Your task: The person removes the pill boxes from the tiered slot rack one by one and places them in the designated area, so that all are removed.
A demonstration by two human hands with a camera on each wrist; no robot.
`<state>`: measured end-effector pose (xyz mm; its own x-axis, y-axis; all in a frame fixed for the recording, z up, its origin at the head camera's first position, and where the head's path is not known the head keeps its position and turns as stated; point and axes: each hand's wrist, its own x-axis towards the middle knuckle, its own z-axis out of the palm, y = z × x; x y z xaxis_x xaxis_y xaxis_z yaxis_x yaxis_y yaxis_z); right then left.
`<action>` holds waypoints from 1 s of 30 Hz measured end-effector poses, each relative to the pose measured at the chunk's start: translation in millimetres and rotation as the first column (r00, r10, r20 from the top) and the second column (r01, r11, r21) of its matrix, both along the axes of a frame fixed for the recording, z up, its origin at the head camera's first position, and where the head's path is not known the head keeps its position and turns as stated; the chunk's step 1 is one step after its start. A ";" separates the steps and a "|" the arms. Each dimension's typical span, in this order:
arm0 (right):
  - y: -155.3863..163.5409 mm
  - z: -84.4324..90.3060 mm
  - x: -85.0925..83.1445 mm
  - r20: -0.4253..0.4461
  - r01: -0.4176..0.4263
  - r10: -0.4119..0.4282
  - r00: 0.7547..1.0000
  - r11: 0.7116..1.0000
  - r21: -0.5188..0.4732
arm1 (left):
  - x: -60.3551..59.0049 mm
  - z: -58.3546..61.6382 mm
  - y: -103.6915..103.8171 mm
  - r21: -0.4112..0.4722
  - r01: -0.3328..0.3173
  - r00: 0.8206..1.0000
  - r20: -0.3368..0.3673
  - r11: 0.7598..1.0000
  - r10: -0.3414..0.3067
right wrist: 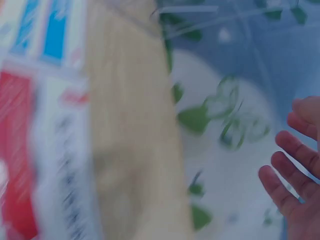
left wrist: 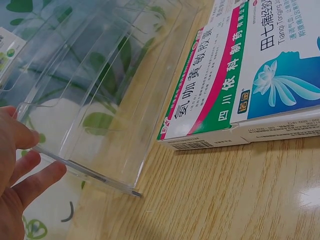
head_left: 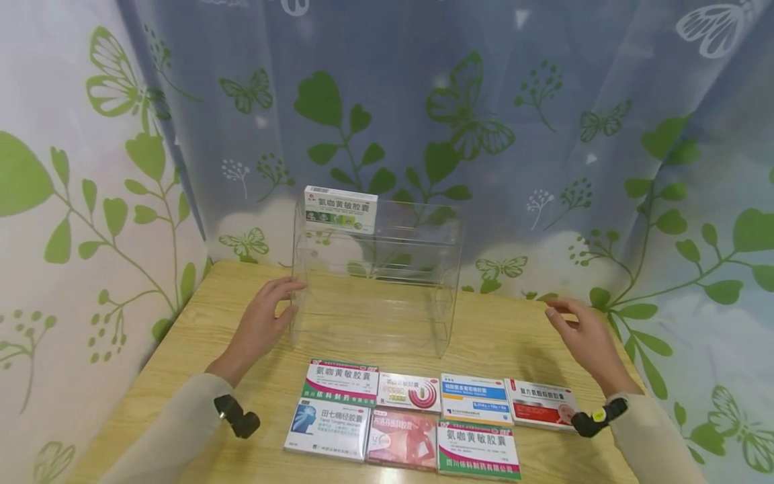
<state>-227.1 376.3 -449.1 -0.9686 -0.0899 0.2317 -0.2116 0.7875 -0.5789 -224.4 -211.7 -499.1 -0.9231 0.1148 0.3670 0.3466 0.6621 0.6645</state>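
Note:
A clear acrylic tiered shelf (head_left: 375,296) stands at the middle of the wooden table (head_left: 502,336). One white-and-green medicine box (head_left: 340,209) sits on its top tier at the left. My left hand (head_left: 283,302) rests with fairly straight fingers against the shelf's left side wall; in the left wrist view the fingers (left wrist: 35,177) touch the edge of the shelf (left wrist: 100,100). My right hand (head_left: 568,319) hovers open to the right of the shelf, apart from it and holding nothing. The right wrist view is blurred and shows only its spread fingers (right wrist: 292,170).
Several flat medicine boxes lie in two rows in front of the shelf, among them a green-and-pink one (head_left: 340,382), a blue-and-white one (head_left: 328,428), a pink one (head_left: 402,438) and a red-and-white one (head_left: 540,405). A leaf-print curtain (head_left: 544,134) hangs behind the table.

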 end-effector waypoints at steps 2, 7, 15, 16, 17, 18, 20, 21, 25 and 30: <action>-14.2 13.1 -9.0 -0.029 -0.018 0.017 0.999 1.000 -0.023 | 0.5 0.5 0.6 0.001 -0.002 1.000 0.007 1.000 0.002; -51.7 42.9 -32.0 -0.099 -0.079 0.074 0.992 0.996 -0.049 | 1.8 2.0 1.2 -0.003 -0.008 1.000 0.012 1.000 0.008; -110.0 79.8 -62.4 -0.210 -0.179 0.148 0.966 0.975 -0.133 | 2.3 3.2 1.4 -0.008 -0.006 1.000 0.009 1.000 0.006; -116.8 83.5 -65.2 -0.222 -0.192 0.158 0.962 0.971 -0.141 | 2.4 2.8 1.2 -0.008 -0.008 1.000 0.007 1.000 0.008; -123.6 87.2 -67.7 -0.232 -0.205 0.167 0.958 0.967 -0.149 | 2.5 2.4 1.0 -0.009 -0.010 1.000 0.005 1.000 0.010; -130.1 90.4 -70.6 -0.243 -0.216 0.174 0.954 0.964 -0.155 | 2.5 2.1 0.8 -0.010 -0.011 1.000 0.002 1.000 0.011; -142.7 95.9 -75.3 -0.253 -0.233 0.186 0.950 0.957 -0.172 | 2.7 1.4 0.3 -0.010 -0.012 1.000 -0.004 1.000 0.012; -148.7 98.4 -77.5 -0.256 -0.241 0.192 0.947 0.954 -0.176 | 2.9 1.4 0.2 -0.010 -0.013 1.000 -0.007 1.000 0.013; -170.3 106.6 -85.3 -0.250 -0.271 0.221 0.943 0.944 -0.188 | 2.8 1.6 -0.1 -0.008 -0.012 1.000 -0.021 1.000 0.012; -194.6 116.0 -90.4 -0.203 -0.304 0.268 0.942 0.937 -0.173 | 2.2 2.5 0.9 -0.007 -0.010 1.000 -0.016 1.000 0.010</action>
